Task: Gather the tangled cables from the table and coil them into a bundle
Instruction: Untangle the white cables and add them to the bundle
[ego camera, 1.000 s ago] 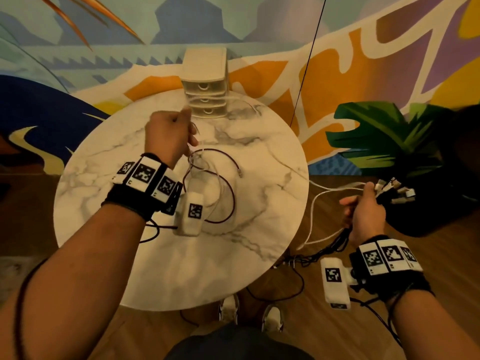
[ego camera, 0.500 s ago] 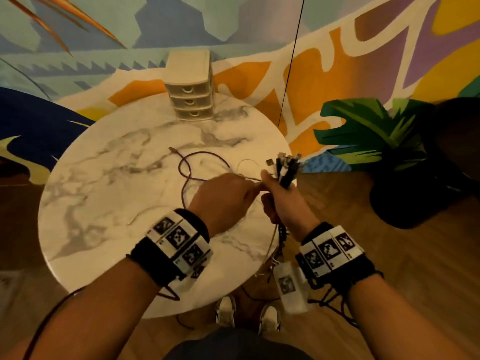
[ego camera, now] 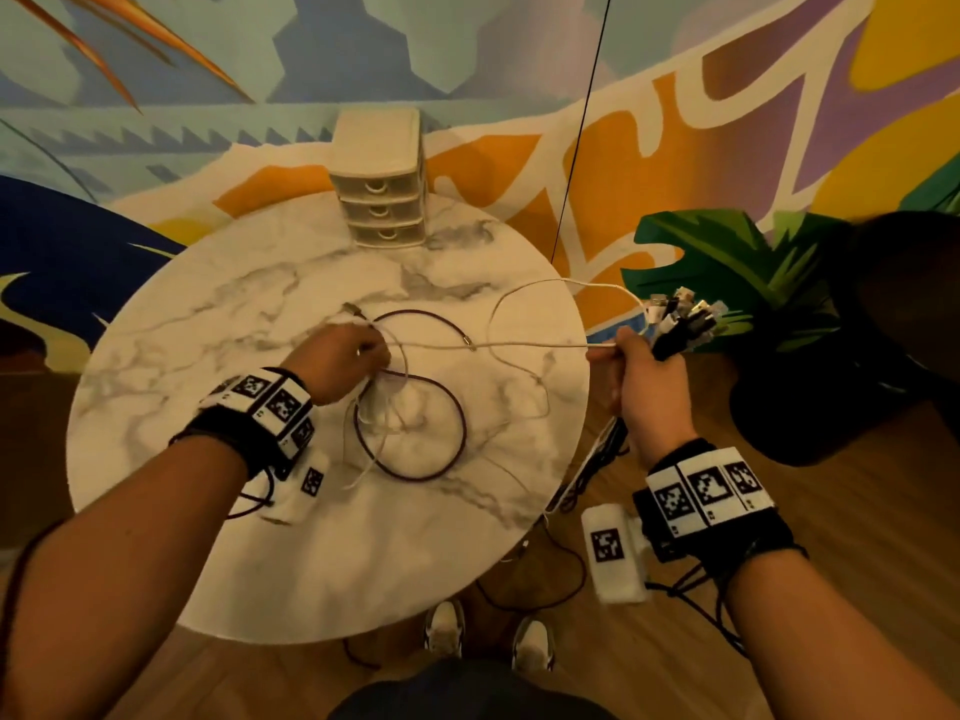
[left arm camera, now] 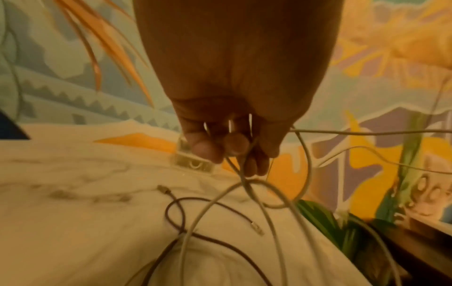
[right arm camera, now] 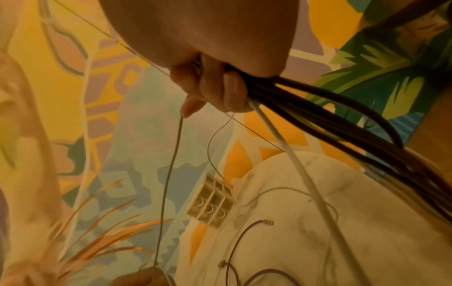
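Observation:
A dark maroon cable (ego camera: 457,407) lies looped on the round marble table (ego camera: 208,324), tangled with thin white cables (ego camera: 524,345). My left hand (ego camera: 343,363) hovers over the table's middle and pinches white cable strands (left arm camera: 244,183) between thumb and fingers. My right hand (ego camera: 644,387) is past the table's right edge and grips a cable bundle (right arm camera: 342,123) of black and white cables. The bundle's plug ends (ego camera: 680,319) stick up above the fist. One white cable is stretched taut between the two hands.
A small beige three-drawer box (ego camera: 382,179) stands at the table's far edge. A dark plant pot (ego camera: 810,407) with green leaves is on the wooden floor at the right. Black cables (ego camera: 587,480) hang off the table's right edge toward my shoes (ego camera: 447,626).
The hands met near the table's right side half a second ago. They have since parted: the left went back over the tangle, the right swung out to the right, stretching a white cable.

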### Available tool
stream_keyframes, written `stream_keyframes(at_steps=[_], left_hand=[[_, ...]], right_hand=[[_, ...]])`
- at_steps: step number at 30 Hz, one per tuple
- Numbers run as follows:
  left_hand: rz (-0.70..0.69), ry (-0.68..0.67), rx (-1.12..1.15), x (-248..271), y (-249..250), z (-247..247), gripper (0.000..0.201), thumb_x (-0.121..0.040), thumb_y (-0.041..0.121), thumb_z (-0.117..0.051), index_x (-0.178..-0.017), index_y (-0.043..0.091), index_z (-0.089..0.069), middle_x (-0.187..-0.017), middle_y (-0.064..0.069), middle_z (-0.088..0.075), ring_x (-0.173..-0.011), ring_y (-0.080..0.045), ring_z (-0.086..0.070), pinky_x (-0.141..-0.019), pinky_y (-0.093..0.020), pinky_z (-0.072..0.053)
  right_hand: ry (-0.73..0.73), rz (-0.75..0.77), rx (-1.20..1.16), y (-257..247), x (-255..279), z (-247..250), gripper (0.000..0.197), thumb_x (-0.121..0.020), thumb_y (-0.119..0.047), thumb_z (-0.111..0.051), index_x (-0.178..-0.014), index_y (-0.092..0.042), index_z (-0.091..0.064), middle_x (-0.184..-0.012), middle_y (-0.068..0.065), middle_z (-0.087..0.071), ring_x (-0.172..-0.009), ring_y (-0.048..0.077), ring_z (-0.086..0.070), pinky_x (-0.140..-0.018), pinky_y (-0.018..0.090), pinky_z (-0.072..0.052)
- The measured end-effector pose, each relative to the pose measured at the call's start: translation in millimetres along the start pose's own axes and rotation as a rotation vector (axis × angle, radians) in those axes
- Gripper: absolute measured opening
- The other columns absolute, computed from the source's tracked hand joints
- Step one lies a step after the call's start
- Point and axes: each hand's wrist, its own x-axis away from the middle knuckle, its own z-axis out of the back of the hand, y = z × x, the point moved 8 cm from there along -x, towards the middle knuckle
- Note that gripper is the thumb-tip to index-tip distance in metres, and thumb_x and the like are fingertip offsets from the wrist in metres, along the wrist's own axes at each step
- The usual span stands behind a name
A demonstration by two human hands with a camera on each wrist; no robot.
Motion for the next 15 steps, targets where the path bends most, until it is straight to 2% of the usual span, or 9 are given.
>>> stream_keyframes(at_steps=[1, 4, 5, 6, 7, 9, 10, 12, 15], left_hand=[[0.002, 0.011, 0.016, 1.6, -4.0, -1.5, 0.020, -0.093, 0.015, -0.052, -0.081, 0.014, -0.068, -0.086, -0.008, -0.066, -0.084, -0.028, -0.062, -0.075, -0.034, -0.046], [-0.019, 0.297, -0.040, -3.0, -10.5, 31.4, 0.019, -0.094, 0.019, -0.054, -0.086, 0.008, -0.068, -0.089, -0.012, -0.067, -0.081, -0.030, -0.059, -0.073, -0.036, -0.046], [-0.039, 0.354, -0.055, -2.9, -6.2, 39.7, 0.019, -0.094, 0.019, -0.054, -0.086, 0.008, -0.068, -0.089, -0.012, -0.067, -0.078, -0.029, -0.058, -0.070, -0.036, -0.046], [-0.052, 0.346, -0.036, -4.4, -3.2, 39.6, 0.017, -0.094, 0.017, -0.055, -0.086, 0.008, -0.068, -0.086, -0.012, -0.067, -0.074, -0.024, -0.058, -0.067, -0.032, -0.044], [-0.039, 0.267, 0.035, -6.7, -1.6, 30.0, 0.016, -0.093, 0.013, -0.055, -0.086, 0.009, -0.068, -0.082, -0.011, -0.067, -0.067, -0.017, -0.057, -0.063, -0.028, -0.043], [0.027, 0.044, 0.255, -4.5, 3.8, 0.7, 0.017, -0.092, 0.005, -0.054, -0.084, 0.011, -0.068, -0.071, -0.007, -0.065, -0.052, -0.004, -0.053, -0.054, -0.020, -0.042], [0.047, -0.015, 0.343, -2.1, 7.7, -8.7, 0.018, -0.093, 0.005, -0.054, -0.086, 0.012, -0.069, -0.068, -0.006, -0.064, -0.049, -0.003, -0.052, -0.051, -0.020, -0.042], [0.039, -0.063, 0.415, 0.9, 22.0, -13.6, 0.018, -0.095, 0.012, -0.053, -0.091, 0.010, -0.070, -0.066, -0.004, -0.062, -0.050, -0.007, -0.050, -0.050, -0.022, -0.041], [-0.043, -0.121, 0.438, 4.5, 59.1, -11.7, 0.022, -0.096, 0.020, -0.052, -0.092, 0.011, -0.071, -0.064, -0.006, -0.058, -0.054, -0.008, -0.049, -0.052, -0.019, -0.041]], right_hand=[[0.015, -0.003, -0.020, 1.6, -0.3, 1.5, 0.052, -0.095, -0.026, -0.048, -0.047, -0.021, -0.066, -0.041, -0.004, -0.041, -0.035, 0.008, -0.036, -0.047, 0.027, -0.030], [0.114, -0.003, -0.058, 9.1, -1.4, 9.8, 0.045, -0.095, -0.031, -0.050, -0.056, -0.020, -0.068, -0.042, -0.006, -0.042, -0.042, 0.011, -0.037, -0.048, 0.027, -0.030], [0.168, -0.025, -0.089, 12.4, -2.6, 14.4, 0.040, -0.094, -0.033, -0.051, -0.061, -0.019, -0.069, -0.044, -0.008, -0.045, -0.044, 0.011, -0.039, -0.049, 0.027, -0.031], [0.213, -0.048, -0.141, 14.7, -4.1, 17.6, 0.037, -0.094, -0.035, -0.051, -0.069, -0.016, -0.070, -0.045, -0.008, -0.047, -0.045, 0.011, -0.040, -0.049, 0.026, -0.031], [0.242, -0.057, -0.216, 15.9, -6.6, 20.4, 0.038, -0.094, -0.037, -0.050, -0.074, -0.011, -0.069, -0.045, -0.008, -0.047, -0.043, 0.011, -0.039, -0.048, 0.026, -0.030], [0.258, -0.038, -0.377, 14.4, -7.7, 21.9, 0.045, -0.097, -0.040, -0.044, -0.069, -0.011, -0.064, -0.040, -0.007, -0.043, -0.037, 0.009, -0.033, -0.044, 0.027, -0.024], [0.246, -0.029, -0.410, 14.5, -5.5, 20.4, 0.050, -0.098, -0.043, -0.042, -0.066, -0.012, -0.064, -0.038, -0.007, -0.039, -0.036, 0.009, -0.030, -0.043, 0.025, -0.023], [0.153, -0.029, -0.386, 16.6, 5.4, 7.9, 0.058, -0.098, -0.049, -0.037, -0.069, -0.008, -0.066, -0.038, -0.005, -0.035, -0.034, 0.009, -0.028, -0.039, 0.020, -0.022], [-0.106, -0.012, -0.245, 20.8, 31.2, -28.6, 0.064, -0.100, -0.046, -0.032, -0.076, 0.001, -0.067, -0.040, -0.002, -0.034, -0.035, 0.009, -0.026, -0.036, 0.019, -0.022]])
